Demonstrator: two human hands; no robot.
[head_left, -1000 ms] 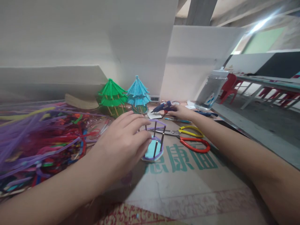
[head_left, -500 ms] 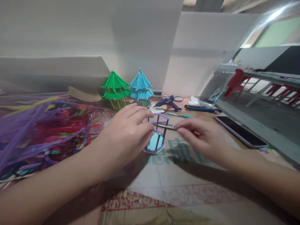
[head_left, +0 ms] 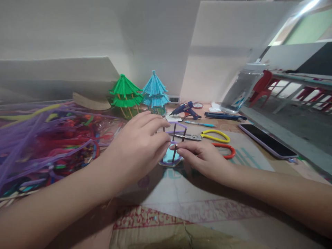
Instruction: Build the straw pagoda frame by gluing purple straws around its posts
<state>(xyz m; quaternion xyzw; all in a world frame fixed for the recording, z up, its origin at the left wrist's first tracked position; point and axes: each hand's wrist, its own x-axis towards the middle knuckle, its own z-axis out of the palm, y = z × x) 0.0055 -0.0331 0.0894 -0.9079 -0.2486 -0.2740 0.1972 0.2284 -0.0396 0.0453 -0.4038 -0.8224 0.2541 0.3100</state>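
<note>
A small frame [head_left: 175,157] of dark sticks and purple pipe cleaner, with a light blue base, stands on the cardboard between my hands. My left hand [head_left: 142,141] is curled at its left side, thumb and fingers closed on its upper purple part; the hand hides that side. At the front, my right hand [head_left: 204,157] pinches a dark upright stick near its top. Scissors [head_left: 193,137] with one yellow and one red handle lie behind the frame and partly under my right hand.
Pipe cleaners [head_left: 52,148] are heaped at left. Green [head_left: 126,93] and blue [head_left: 155,91] umbrella-like models stand behind. A glue gun [head_left: 186,110], pen [head_left: 199,124], stapler-like tool [head_left: 225,116], phone [head_left: 267,141] and clear jar [head_left: 241,88] are at right.
My right hand has moved left from beside the scissors to the frame's front stick, uncovering the scissors' handles. My left hand stays at the frame. The view has shifted slightly.
</note>
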